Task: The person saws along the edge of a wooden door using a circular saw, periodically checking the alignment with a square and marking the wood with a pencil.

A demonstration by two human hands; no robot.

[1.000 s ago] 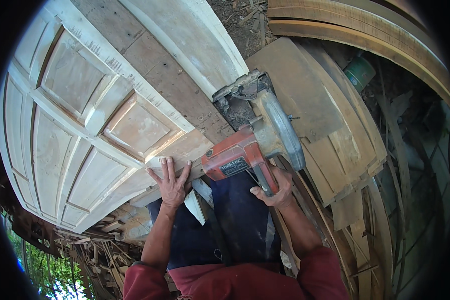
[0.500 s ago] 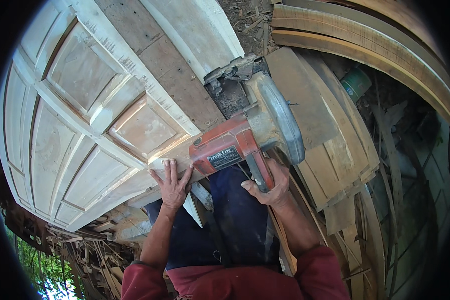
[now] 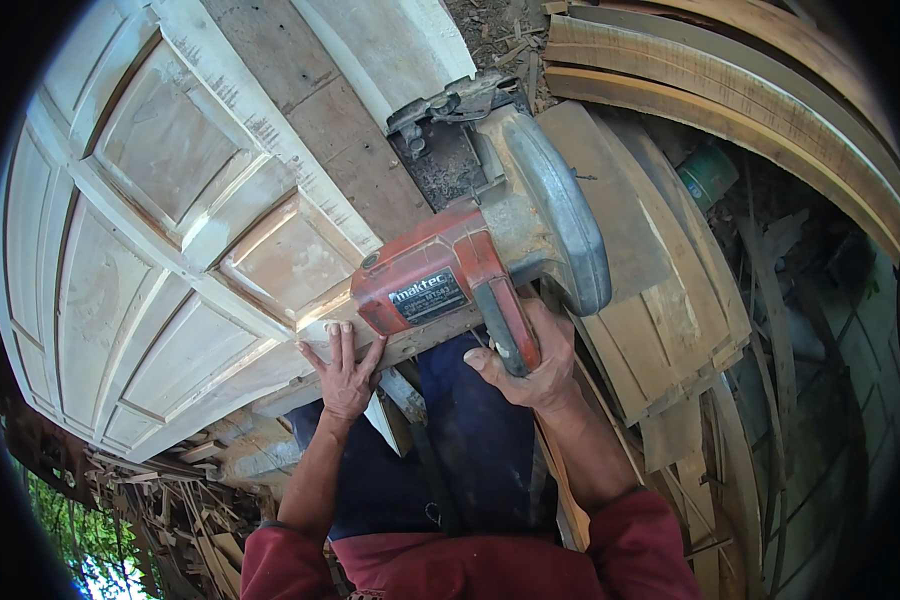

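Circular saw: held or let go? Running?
Held: right hand wraps the rear handle of the circular saw. Running: cannot tell; blade hidden.

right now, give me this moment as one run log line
left hand: spread on door edge | right hand: gripping saw by handle | right side: stacked boards

Maroon sleeves [image 3: 638,542] – navy trousers [image 3: 485,440]

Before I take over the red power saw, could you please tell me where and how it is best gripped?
Probably by its rear handle, with the right hand coming from the near right: this slim bar stands off the red body, with its end toward the near side. I would avoid the broad grey guard.
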